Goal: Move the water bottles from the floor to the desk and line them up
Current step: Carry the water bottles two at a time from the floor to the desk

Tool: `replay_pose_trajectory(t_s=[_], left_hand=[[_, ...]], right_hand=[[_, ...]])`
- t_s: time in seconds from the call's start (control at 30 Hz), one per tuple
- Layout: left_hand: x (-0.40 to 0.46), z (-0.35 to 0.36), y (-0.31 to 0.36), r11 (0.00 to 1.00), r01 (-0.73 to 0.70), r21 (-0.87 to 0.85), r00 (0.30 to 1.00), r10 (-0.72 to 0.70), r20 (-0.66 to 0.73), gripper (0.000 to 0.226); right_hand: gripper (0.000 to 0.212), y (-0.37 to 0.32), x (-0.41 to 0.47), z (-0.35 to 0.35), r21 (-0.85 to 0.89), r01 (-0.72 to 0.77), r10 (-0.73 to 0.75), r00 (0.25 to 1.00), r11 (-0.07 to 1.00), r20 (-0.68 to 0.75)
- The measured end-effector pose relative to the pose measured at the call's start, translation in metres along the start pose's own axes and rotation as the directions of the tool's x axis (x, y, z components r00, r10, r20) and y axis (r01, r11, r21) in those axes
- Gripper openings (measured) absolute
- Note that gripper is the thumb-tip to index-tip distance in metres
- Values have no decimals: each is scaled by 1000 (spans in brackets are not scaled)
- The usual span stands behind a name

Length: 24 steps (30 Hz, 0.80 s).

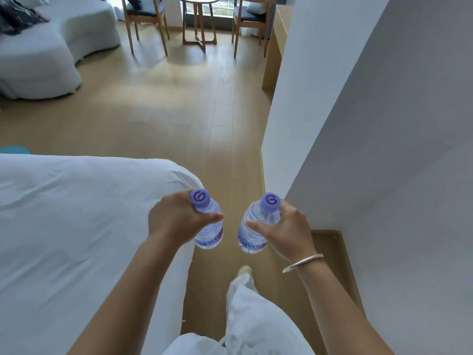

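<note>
Gripping one upright bottle (208,226) in left hand (176,219), another bottle (254,230) in right hand (284,231), above floor (179,111). Mid-carry, apparently; next, reaching desk (275,44), setting both side by side.

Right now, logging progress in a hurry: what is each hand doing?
Left hand: grips the left water bottle near its neck.
Right hand: grips the right water bottle near its neck.

Clear glossy plastic water bottles (210,226) with matt purple caps (200,198), smooth wood-plank floor (158,111), white creased cloth bed (76,213), shiny metal bangle (302,262)
</note>
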<state>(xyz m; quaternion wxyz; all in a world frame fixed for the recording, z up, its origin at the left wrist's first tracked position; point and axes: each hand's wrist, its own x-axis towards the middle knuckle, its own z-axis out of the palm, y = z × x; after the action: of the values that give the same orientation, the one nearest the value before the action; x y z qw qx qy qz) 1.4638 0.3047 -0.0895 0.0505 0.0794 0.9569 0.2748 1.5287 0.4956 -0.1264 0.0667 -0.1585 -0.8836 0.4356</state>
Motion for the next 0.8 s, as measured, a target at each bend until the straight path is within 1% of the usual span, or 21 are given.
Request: replay_pose_trajectory(t_s=[0.1,0.2,0.33,0.43,0.53,0.63,0.8], left_hand=[[60,5,3,1000,-20,8,1000,20,-6,34],[130,9,10,999,-15,-38,1000,14,-19,34],[231,10,30,995,-1,-100,999,-3,-43,37],[302,8,49,993,-3,-122,997,-7,-82,43],[366,6,62,993,31,-116,993,-43,-106,43],[424,7,69,991,55,-122,993,-67,-95,42],[527,11,76,988,51,-146,998,-57,-39,38]], right_hand=[[40,-3,61,9,1,20,-20,1000,1000,1],[41,-5,132,15,2,35,-35,999,999,-2],[41,-11,234,13,-13,78,-78,997,997,9],[40,-19,307,5,-14,107,-107,994,994,5],[40,-24,372,2,-33,140,-140,990,990,-7],[40,-25,428,2,-35,133,-133,991,991,-13],[38,-26,526,12,-35,99,-100,995,994,-16]])
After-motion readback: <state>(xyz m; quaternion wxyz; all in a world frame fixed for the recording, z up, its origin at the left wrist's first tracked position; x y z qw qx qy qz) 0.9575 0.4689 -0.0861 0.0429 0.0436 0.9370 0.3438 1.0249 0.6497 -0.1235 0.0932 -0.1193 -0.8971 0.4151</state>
